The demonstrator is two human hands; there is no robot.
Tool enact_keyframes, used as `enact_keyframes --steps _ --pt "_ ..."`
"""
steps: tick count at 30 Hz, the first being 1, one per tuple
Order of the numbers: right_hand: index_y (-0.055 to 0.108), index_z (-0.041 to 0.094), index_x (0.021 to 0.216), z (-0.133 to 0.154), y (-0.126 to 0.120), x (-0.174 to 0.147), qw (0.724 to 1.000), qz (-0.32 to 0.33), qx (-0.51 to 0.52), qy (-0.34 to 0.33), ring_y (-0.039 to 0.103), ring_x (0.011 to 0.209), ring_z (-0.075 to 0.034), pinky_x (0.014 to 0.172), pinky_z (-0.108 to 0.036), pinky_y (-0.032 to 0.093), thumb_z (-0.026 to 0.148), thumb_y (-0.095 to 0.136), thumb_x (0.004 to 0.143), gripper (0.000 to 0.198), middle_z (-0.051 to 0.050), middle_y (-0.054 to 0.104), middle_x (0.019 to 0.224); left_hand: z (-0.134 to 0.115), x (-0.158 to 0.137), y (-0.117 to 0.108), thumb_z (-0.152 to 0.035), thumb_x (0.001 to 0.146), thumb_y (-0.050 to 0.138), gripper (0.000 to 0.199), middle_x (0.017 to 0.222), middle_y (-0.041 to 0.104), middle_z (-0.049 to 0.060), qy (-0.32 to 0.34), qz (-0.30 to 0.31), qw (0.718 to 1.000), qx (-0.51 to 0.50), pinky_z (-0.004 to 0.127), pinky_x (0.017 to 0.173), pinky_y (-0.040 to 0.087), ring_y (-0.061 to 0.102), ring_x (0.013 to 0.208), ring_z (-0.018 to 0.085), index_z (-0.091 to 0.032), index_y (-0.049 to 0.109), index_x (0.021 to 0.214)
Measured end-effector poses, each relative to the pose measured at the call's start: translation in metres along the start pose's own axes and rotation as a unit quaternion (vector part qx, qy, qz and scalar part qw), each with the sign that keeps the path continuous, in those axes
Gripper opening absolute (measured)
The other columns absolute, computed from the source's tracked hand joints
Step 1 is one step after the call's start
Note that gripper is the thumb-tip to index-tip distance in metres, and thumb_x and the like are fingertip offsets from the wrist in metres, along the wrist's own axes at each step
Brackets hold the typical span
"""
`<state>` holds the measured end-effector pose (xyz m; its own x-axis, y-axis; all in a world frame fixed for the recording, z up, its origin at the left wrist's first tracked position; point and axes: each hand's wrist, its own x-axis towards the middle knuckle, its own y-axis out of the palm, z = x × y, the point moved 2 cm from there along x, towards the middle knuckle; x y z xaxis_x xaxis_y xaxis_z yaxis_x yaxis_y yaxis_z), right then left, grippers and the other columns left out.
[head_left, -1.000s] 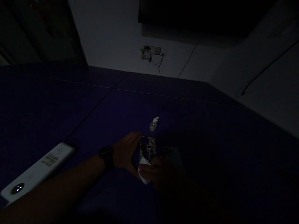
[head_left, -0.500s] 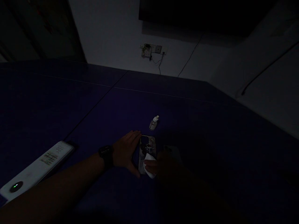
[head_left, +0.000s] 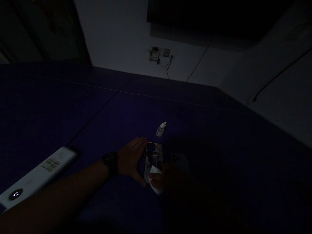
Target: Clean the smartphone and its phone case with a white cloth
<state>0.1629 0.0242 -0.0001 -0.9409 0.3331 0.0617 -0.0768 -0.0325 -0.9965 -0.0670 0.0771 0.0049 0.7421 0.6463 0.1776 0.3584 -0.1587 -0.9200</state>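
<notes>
Compared with 0.5 s ago, the folded white tissue (head_left: 154,170) and the right hand (head_left: 168,177) holding it have slid toward the near end of the slim phone case with a grey, dark-printed back (head_left: 154,156); the left hand (head_left: 130,159) has kept its place.

At far left, a long white device with rounded corners and a lit round spot (head_left: 40,177) lies slantwise on the dark purple surface (head_left: 109,120), well apart from the case. Next comes a black wristwatch (head_left: 110,160) on the left wrist. The left hand lies flat, its 4 fingers straight and together, fingertips at the case's far left corner; its thumb is spread wide, tip by the near left corner, so the case's left edge lies between them.

Right fingers are close together, pressing the tissue onto the case's near right part; shadow hides the thumb, so I cannot tell its grip. Past the far edge stands a small clear dropper bottle with a white cap (head_left: 160,130), near but apart. Just right, a grey phone (head_left: 181,161) lies partly behind the right hand, a narrow gap from the case. Purple surface stretches beyond the bottle to the pale wall (head_left: 117,42).
</notes>
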Motion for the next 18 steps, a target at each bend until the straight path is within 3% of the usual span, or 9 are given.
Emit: enact_keyframes --steps 5,11,18 --pt "0.067 0.025 0.126 -0.001 -0.001 -0.001 0.999 -0.014 0.012 0.044 0.060 0.092 -0.020 0.081 -0.036 0.047 0.016 0.044 0.100 0.036 -0.004 0.072 0.126 -0.001 0.001 -0.001 -0.098 0.052 0.060 0.146 0.159 0.025 0.034 -0.007 0.000 1.000 0.007 0.061 0.119 0.024 0.029 0.147 0.049 -0.002 0.021 0.155" --pt "0.070 0.032 0.121 0.005 0.007 0.002 0.999 -0.017 0.015 0.043 0.060 0.091 -0.020 0.080 -0.035 0.046 0.014 0.045 0.098 0.038 0.000 0.074 0.122 0.001 0.000 0.003 -0.099 0.051 0.058 0.147 0.158 0.026 0.035 -0.004 -0.003 1.000 0.014 0.062 0.119 0.025 0.030 0.146 0.049 -0.001 0.023 0.154" --pt "0.070 0.024 0.122 -0.001 0.011 0.004 0.999 -0.028 -0.006 0.043 0.059 0.084 -0.020 0.077 -0.036 0.046 0.016 0.045 0.099 0.035 -0.004 0.074 0.122 0.000 -0.001 0.002 -0.099 0.053 0.058 0.145 0.158 0.028 0.034 0.004 -0.005 1.000 0.016 0.061 0.118 0.026 0.032 0.146 0.048 -0.003 0.021 0.155"
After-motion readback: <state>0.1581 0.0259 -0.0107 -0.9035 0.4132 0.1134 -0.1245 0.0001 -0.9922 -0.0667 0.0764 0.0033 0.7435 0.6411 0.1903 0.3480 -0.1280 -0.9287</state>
